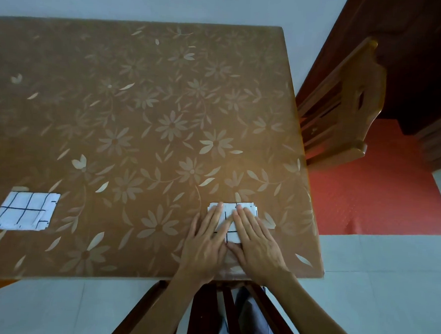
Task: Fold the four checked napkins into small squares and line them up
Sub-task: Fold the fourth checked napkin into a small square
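A folded white napkin with black check lines [228,220] lies near the table's front right corner. Both hands rest flat on it, fingers spread: my left hand [206,239] covers its left part and my right hand [255,240] its right part, hiding most of it. A stack of folded checked napkins [25,211] lies at the front left of the table, far from both hands; I cannot tell how many layers it holds.
The table [140,110] wears a brown cloth with pale flowers. A wooden chair [342,104] stands at its right side on a red mat [378,192]. Dark chair slats [205,318] show under my arms at the front edge.
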Motion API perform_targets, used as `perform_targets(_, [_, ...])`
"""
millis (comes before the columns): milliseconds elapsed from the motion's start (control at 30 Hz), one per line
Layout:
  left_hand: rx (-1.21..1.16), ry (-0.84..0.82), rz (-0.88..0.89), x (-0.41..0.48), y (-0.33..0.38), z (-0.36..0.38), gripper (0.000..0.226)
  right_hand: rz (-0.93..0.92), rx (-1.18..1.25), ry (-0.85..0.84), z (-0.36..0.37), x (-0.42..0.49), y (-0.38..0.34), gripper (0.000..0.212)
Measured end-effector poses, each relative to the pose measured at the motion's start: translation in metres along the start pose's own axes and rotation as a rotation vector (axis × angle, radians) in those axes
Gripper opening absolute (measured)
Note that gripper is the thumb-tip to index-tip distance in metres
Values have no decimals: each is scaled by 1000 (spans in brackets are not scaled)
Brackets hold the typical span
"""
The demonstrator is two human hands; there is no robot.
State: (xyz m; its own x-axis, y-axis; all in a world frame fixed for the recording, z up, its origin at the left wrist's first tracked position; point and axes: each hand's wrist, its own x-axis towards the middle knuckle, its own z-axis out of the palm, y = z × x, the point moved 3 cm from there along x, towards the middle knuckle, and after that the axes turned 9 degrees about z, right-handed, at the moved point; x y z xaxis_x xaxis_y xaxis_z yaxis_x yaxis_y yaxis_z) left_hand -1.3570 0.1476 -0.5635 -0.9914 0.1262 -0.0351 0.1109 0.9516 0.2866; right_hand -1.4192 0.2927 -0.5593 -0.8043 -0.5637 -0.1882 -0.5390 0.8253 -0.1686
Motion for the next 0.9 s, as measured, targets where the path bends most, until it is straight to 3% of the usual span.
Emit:
perform_targets(167, [10, -43, -61, -2, -6, -10, 64, 74, 3, -17, -7, 2, 9, 73])
perform_targets(367, [-9, -66, -93, 6, -5, -15, 65, 166, 86, 66, -24, 1, 9, 57])
perform_targets(467, [-9, -91, -117, 11, -1, -22, 67, 356, 251, 103, -31, -3, -3, 58])
perform_targets(633, [-109, -105, -151, 12, 2, -32, 71, 719, 670, -75, -46, -4, -5, 57])
perform_targets(733, [-286, -18, -278, 3, 0, -44, 77, 781, 926, -221, -54, -1, 0, 33])
perform_targets(833, [-565, 110, -494, -9, -3, -54, 63, 779, 1140, -257, -67, -5, -2, 12])
perform_targets(900, [-615, 185, -495, -20, -2, -66, 54, 725, 1250, -256, -82, -11, -12, 6])
